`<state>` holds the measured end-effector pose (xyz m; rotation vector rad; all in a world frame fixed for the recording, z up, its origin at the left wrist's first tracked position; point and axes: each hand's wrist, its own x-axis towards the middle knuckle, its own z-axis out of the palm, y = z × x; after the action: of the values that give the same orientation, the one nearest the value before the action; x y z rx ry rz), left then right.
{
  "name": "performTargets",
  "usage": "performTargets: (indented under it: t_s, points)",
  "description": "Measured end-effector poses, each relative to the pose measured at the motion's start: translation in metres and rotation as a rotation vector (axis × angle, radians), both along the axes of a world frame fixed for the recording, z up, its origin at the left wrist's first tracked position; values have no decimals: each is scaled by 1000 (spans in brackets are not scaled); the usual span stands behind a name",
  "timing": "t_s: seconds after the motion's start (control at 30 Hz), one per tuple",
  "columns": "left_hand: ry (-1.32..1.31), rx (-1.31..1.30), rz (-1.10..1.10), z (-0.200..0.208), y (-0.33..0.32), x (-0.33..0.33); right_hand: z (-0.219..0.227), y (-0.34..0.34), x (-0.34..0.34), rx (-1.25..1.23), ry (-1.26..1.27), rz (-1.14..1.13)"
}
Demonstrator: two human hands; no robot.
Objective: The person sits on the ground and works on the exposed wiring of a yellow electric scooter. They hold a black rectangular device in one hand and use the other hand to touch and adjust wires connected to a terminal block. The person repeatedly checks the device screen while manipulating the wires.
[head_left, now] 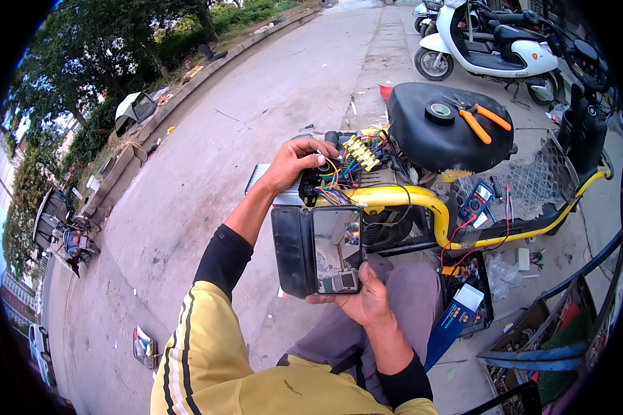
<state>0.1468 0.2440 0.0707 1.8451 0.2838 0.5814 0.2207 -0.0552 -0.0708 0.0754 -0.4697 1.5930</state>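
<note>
In my right hand (367, 301) I hold a phone (338, 249) upright by its lower edge, its black flip cover (292, 250) folded open to the left. A picture of the street is lit on its screen. My left hand (299, 163) reaches past it to the rear of a yellow scooter frame (422, 198). There its thumb and fingers pinch a thin wire by a bundle of coloured wires (333, 188). Yellow connectors (361, 153) in a row sit just right of that hand.
Pliers with orange handles (483, 123) and a black tape roll (439, 113) lie on the black seat (422, 149). A multimeter (476, 200) with red leads rests on the footboard. Beside my knee are a blue box (453, 321) and a tool tray (483, 311). White scooters (488, 52) stand behind.
</note>
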Motion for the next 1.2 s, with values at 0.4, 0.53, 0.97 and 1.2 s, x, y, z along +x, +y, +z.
performTargets:
  t_s: [0.4,0.53,0.97,1.2]
  points:
    - [-106,-106,7,-8,11,-1,0,0,0,-7,11,4]
    - [-112,-118,0,-8,11,0,0,0,0,-6,16,6]
    - [-189,-243,52,-11,15,0,9,-2,-1,3,89,5]
    - [-178,-205,42,-9,17,2,9,-1,0,-10,74,9]
